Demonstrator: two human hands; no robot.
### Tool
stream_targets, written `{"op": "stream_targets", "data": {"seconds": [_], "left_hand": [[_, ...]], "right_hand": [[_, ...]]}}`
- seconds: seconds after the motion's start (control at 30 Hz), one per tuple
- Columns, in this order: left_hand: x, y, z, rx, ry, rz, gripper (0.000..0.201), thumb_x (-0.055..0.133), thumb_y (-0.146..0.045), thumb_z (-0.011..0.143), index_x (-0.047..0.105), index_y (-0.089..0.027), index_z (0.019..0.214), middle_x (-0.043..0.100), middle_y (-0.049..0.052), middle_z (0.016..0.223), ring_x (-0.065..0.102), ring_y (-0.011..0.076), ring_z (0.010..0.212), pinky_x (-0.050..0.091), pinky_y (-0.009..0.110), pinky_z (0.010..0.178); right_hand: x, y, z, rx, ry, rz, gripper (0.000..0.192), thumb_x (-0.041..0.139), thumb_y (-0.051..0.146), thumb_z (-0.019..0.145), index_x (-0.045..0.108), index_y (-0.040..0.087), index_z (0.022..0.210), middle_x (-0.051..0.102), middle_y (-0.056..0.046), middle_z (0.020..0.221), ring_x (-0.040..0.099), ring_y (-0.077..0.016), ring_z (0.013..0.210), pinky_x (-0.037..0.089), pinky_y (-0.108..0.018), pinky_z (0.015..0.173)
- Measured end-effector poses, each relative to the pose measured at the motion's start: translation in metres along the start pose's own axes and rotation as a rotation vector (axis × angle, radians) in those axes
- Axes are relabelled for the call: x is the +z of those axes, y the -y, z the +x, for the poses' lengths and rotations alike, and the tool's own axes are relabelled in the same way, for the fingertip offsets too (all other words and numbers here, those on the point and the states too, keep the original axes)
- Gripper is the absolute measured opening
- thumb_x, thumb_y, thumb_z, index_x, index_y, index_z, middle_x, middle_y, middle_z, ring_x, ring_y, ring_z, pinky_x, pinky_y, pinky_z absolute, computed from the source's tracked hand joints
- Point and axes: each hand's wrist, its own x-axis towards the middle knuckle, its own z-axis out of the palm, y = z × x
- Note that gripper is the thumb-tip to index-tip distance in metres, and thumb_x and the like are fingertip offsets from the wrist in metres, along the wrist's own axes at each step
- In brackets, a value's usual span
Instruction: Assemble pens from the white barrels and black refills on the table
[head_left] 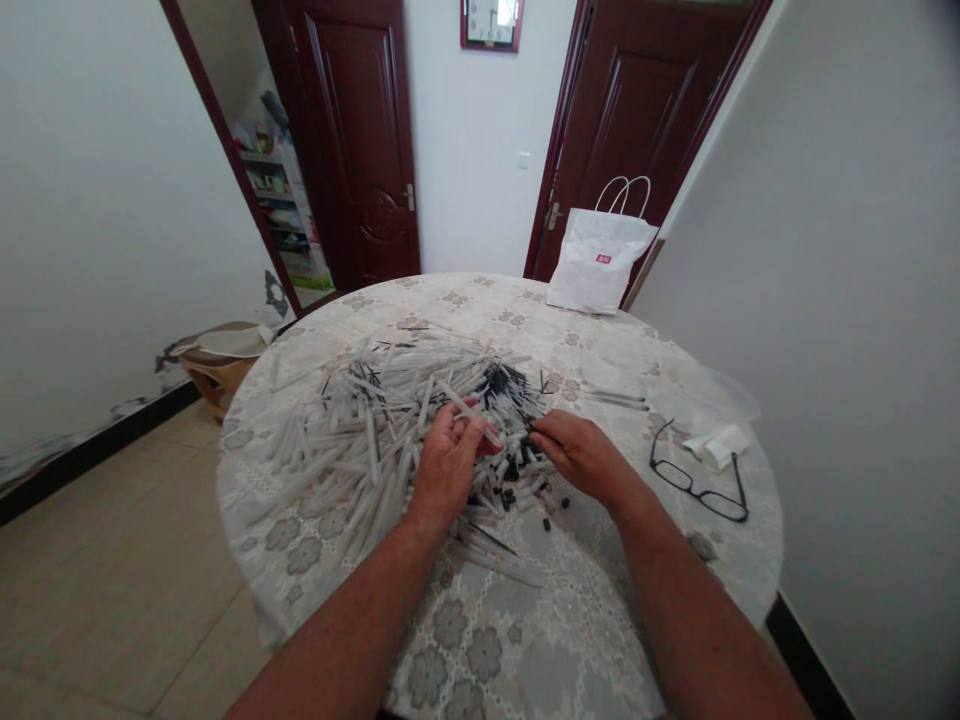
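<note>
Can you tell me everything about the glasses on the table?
The glasses have a thin black frame and clear lenses. They lie on the flowered tablecloth, arms unfolded and pointing toward the wall, to the right of the right hand and apart from it. One arm reaches up beside a small white folded thing; whether they touch is unclear.

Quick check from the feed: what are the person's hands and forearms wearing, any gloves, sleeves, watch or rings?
Nothing is worn that shows. The left hand and right hand are bare, with no gloves. Both forearms are uncovered up to the picture's lower edge, so no sleeve is visible. No watch, bracelet or ring can be made out on either wrist or on the fingers.
</note>
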Motion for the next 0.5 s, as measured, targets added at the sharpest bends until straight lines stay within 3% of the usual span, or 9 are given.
{"op": "stream_targets", "data": {"seconds": [0.07, 0.13, 0.2, 0.3, 0.4, 0.5], "left_hand": [[0.0004, -0.0034, -0.0027, -0.009, 0.034, 0.030, 0.076, 0.070, -0.041, 0.084, 0.035, -0.019, 0.148, 0.070, -0.002, 0.073, 0.067, 0.0152, 0.061, 0.057, 0.029, 0.066], [0.0005, -0.0056, -0.0050, -0.001, 0.064, 0.044, 0.087, 0.071, -0.040, 0.083, 0.026, -0.021, 0.154, 0.068, -0.005, 0.068, 0.065, 0.0144, 0.057, 0.056, 0.028, 0.064], [0.0000, -0.0055, -0.0064, 0.001, 0.119, 0.058, 0.070, 0.070, -0.040, 0.084, 0.042, -0.020, 0.145, 0.066, -0.005, 0.065, 0.064, 0.0137, 0.056, 0.056, 0.028, 0.064], [-0.0010, -0.0027, -0.0069, -0.004, 0.179, 0.032, 0.037, 0.065, -0.041, 0.088, 0.064, -0.016, 0.115, 0.067, 0.000, 0.071, 0.067, 0.0149, 0.063, 0.057, 0.030, 0.069], [-0.0008, -0.0031, -0.0071, 0.023, 0.157, -0.010, 0.034, 0.064, -0.039, 0.088, 0.064, -0.016, 0.113, 0.069, 0.002, 0.079, 0.071, 0.0176, 0.072, 0.058, 0.034, 0.077], [-0.0002, -0.0082, -0.0077, 0.077, 0.100, 0.071, 0.037, 0.073, -0.034, 0.082, 0.063, -0.017, 0.113, 0.069, 0.000, 0.076, 0.071, 0.0169, 0.073, 0.056, 0.030, 0.076]], "right_hand": [[-0.0002, -0.0026, 0.0000, 0.027, -0.079, 0.001, 0.021, 0.049, 0.029, 0.103, 0.067, 0.020, 0.106, 0.066, -0.008, 0.090, 0.061, -0.0201, 0.084, 0.046, -0.030, 0.077], [0.0002, -0.0046, 0.0000, 0.040, -0.129, 0.014, 0.021, 0.049, 0.029, 0.103, 0.067, 0.020, 0.108, 0.066, -0.008, 0.091, 0.062, -0.0208, 0.086, 0.047, -0.031, 0.079], [0.0013, -0.0054, 0.0000, 0.040, -0.144, 0.026, 0.020, 0.049, 0.029, 0.103, 0.067, 0.021, 0.109, 0.067, -0.008, 0.092, 0.063, -0.0210, 0.087, 0.047, -0.031, 0.080], [0.0032, -0.0055, -0.0003, 0.047, -0.129, 0.032, 0.020, 0.050, 0.029, 0.103, 0.068, 0.021, 0.109, 0.067, -0.008, 0.092, 0.063, -0.0208, 0.086, 0.048, -0.031, 0.080], [0.0040, -0.0064, -0.0007, 0.063, -0.105, 0.028, 0.021, 0.050, 0.030, 0.103, 0.068, 0.021, 0.110, 0.067, -0.007, 0.092, 0.063, -0.0206, 0.086, 0.048, -0.031, 0.079], [0.0040, -0.0100, -0.0014, 0.065, -0.085, -0.003, 0.022, 0.049, 0.030, 0.103, 0.068, 0.021, 0.111, 0.068, -0.007, 0.093, 0.063, -0.0204, 0.087, 0.048, -0.030, 0.079]]}}
